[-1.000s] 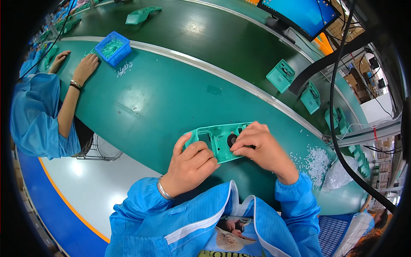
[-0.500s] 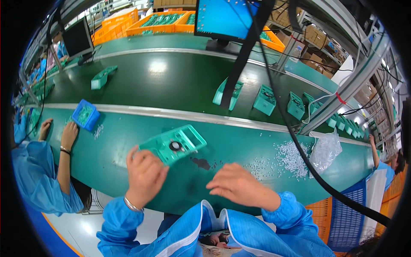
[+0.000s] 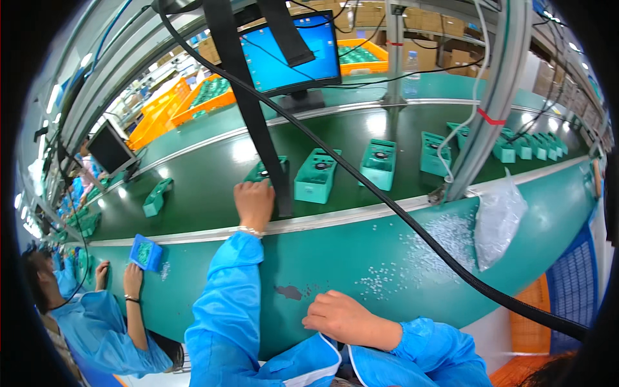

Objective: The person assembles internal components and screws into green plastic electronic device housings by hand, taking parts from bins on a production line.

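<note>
My left hand point(image 3: 255, 205) reaches out over the far belt, its fingers closed at the near end of a green plastic housing point(image 3: 261, 169). That housing has a dark round part inside and is partly hidden by my hand and a hanging black strap. Close to my body, my right hand point(image 3: 348, 319) hovers low over the green worktable point(image 3: 225, 290). Its fingers are curled together, and whatever they may hold is hidden. Small white pieces point(image 3: 445, 242) lie scattered beyond it to the right.
More green housings point(image 3: 316, 174) line the belt point(image 3: 213, 200). A clear plastic bag point(image 3: 500, 222) lies right of the white pieces. A black cable point(image 3: 387, 200) crosses the view, near a metal post point(image 3: 483, 109). At left, another person point(image 3: 106, 329) works beside a blue bin point(image 3: 146, 253).
My left hand has carried the green housing from above the worktable forward to the belt. My right hand stays near my body. The view has swung to the right.
</note>
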A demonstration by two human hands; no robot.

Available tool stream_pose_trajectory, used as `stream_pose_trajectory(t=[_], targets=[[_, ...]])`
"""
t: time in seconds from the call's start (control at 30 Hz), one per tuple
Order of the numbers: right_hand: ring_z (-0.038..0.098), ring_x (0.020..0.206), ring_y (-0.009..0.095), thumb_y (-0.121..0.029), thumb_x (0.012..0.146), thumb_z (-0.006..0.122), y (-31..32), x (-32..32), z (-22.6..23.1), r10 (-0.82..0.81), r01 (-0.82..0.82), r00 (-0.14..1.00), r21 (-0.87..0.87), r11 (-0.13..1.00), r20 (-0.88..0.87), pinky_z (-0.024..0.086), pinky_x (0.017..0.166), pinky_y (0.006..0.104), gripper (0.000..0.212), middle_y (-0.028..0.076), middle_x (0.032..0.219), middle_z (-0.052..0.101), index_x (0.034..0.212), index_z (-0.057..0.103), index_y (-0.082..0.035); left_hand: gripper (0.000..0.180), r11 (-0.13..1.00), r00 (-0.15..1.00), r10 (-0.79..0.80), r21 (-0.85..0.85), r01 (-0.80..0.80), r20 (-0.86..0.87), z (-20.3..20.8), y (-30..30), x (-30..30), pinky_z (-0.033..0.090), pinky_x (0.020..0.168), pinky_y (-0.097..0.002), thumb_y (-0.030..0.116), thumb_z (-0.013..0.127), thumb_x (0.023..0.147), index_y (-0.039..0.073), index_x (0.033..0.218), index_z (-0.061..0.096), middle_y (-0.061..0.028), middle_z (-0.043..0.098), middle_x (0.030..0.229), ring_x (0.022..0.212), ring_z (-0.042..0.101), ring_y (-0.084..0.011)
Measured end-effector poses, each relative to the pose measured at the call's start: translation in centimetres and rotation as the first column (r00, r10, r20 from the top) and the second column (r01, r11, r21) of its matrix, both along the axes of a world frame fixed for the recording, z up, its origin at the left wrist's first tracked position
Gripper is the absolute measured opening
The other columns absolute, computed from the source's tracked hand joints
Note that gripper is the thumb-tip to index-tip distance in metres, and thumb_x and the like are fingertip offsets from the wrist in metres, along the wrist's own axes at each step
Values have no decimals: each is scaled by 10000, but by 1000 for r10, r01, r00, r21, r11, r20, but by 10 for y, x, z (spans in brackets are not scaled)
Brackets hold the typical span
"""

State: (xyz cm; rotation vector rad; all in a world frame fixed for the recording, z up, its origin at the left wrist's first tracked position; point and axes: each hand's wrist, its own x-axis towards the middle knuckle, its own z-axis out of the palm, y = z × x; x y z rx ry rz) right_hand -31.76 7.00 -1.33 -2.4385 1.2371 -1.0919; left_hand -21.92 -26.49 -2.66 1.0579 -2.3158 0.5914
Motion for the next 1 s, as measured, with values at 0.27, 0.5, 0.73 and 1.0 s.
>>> stream_pose_trajectory(t=[0.27,0.5,0.73,1.0], targets=[[587,847,191,-98,796,743,5,-9,5,15,-15,1000,69,997,1,433,712,344,181,-13,886,633,972,728,-134,419,985,961,-162,-98,143,-225,15,-22,32,433,985,-474,304,700,898,83,1252,665,-96,666,1155,1124,596,-291],[643,1070,312,-139,887,755,17,-2,-7,56,-16,994,371,928,-96,491,961,483,239,135,1125,717,1126,740,-142,592,855,860,505,-91,-510,-70,18,-135,219,492,934,-515,387,760,819,88,1298,583,-112,638,1254,1158,589,-339],[572,847,196,-117,788,657,-10,-6,4,-32,30,995,-24,999,-96,447,712,330,281,42,924,604,1058,685,-45,401,762,756,641,8,-648,133,17,-201,318,557,862,-534,323,750,844,131,1190,683,-141,701,1107,1054,653,-389],[538,808,210,-108,780,642,-9,-1,9,-82,78,989,-33,996,-121,443,705,337,265,49,850,528,1031,657,-22,350,681,642,716,-72,-728,275,-7,-247,310,551,878,-474,423,658,940,175,1186,677,-81,707,1149,1100,658,-360]])
